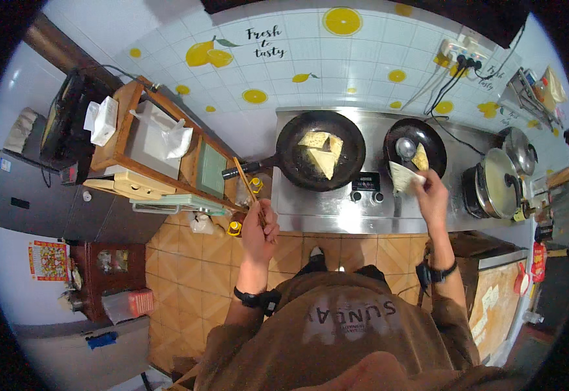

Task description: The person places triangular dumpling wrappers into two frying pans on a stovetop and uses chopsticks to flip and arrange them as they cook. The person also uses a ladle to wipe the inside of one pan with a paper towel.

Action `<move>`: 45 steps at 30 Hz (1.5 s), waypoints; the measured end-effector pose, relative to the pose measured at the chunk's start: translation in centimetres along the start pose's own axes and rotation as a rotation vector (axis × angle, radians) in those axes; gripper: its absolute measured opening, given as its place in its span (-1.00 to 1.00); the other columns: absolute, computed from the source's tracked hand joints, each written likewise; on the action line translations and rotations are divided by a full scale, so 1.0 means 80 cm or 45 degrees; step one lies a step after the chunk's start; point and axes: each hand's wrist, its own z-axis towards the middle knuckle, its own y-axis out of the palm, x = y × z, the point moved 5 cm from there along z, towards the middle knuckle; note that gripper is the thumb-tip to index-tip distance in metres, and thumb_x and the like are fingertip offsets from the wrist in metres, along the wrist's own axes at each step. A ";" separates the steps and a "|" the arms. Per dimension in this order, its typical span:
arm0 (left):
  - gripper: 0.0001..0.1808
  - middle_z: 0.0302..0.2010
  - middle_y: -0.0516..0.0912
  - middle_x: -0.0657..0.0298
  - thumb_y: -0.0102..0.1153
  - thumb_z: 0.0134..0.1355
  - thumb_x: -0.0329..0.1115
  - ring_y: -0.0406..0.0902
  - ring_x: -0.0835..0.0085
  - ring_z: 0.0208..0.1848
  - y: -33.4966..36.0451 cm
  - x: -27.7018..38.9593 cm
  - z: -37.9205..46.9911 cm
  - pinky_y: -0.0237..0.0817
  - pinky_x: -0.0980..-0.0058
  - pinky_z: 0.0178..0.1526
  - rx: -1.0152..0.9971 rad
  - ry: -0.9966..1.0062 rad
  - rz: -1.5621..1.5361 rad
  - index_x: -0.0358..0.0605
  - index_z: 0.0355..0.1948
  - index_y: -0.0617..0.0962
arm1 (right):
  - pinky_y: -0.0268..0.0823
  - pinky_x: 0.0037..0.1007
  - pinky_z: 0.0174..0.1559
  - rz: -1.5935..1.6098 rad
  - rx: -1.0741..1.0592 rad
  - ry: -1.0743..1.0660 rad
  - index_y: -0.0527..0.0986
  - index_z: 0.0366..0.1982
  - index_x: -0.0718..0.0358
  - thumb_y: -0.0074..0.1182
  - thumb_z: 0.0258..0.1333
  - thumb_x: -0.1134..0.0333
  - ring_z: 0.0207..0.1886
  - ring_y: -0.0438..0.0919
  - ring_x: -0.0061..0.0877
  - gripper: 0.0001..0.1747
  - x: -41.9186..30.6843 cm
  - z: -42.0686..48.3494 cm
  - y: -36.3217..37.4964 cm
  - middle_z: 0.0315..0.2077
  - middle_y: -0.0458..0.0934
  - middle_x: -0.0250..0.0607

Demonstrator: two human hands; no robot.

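Observation:
My left hand [260, 227] is closed around a pair of wooden chopsticks [246, 180], in front of the steel stove counter. Between the fingers of my right hand [432, 193] hangs a pale piece of flat dough [403, 177], over the near rim of the smaller black wok [438, 139]. Inside that wok lie a metal ladle [405, 148] and a browned dough piece [420, 157]. The larger black frying pan [290, 156] holds several dough pieces [322, 162], some browned, one paler; its handle [242, 170] points left.
A control panel [365, 182] with knobs sits between the pans. On the right stand a pot with a glass lid [501, 183] and another lidded pan [519, 150]. Cords run from a power strip [461, 53] onto the counter. A wooden shelf [128, 141] is at left; flat dough pieces [489, 298] lie on a board at lower right.

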 end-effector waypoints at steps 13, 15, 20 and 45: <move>-0.71 -0.47 0.44 0.47 -0.06 0.65 -0.12 0.21 0.72 -0.58 -0.118 0.057 -0.007 -0.04 0.64 -0.60 0.195 0.049 -0.163 -0.02 -0.04 0.62 | 0.59 -0.06 -0.05 -0.327 -0.322 -0.164 0.63 -0.14 0.30 0.31 0.12 0.43 -0.12 0.74 0.08 -0.75 -0.033 0.098 0.289 -0.24 0.75 0.17; -0.71 -0.47 0.44 0.46 -0.06 0.65 -0.12 0.22 0.72 -0.58 -0.124 0.055 -0.008 -0.05 0.64 -0.60 0.249 0.029 -0.133 -0.03 -0.03 0.62 | 0.57 -0.01 -0.04 -0.450 -0.366 -0.233 0.61 -0.16 0.31 0.26 0.11 0.46 -0.12 0.73 0.10 -0.78 -0.020 0.101 0.306 -0.26 0.74 0.17; -0.72 -0.47 0.40 0.49 -0.01 0.64 -0.09 0.19 0.73 -0.58 -0.115 0.050 -0.003 -0.07 0.66 -0.62 0.256 -0.065 -0.152 0.00 -0.03 0.62 | 0.55 0.06 -0.03 -0.686 -0.387 -0.296 0.57 -0.23 0.30 0.18 0.11 0.51 -0.13 0.71 0.12 -0.85 0.011 0.108 0.330 -0.25 0.74 0.14; -0.57 0.42 0.60 0.12 -0.23 0.70 -0.08 0.60 0.32 0.31 0.070 -0.152 0.086 0.41 0.24 0.39 -0.508 -0.514 -0.232 -0.13 0.18 0.57 | 0.54 -0.11 0.24 0.019 -0.577 -1.149 0.57 0.05 0.29 0.27 0.12 0.46 0.25 0.56 -0.02 -0.58 -0.188 -0.083 0.206 0.14 0.53 -0.02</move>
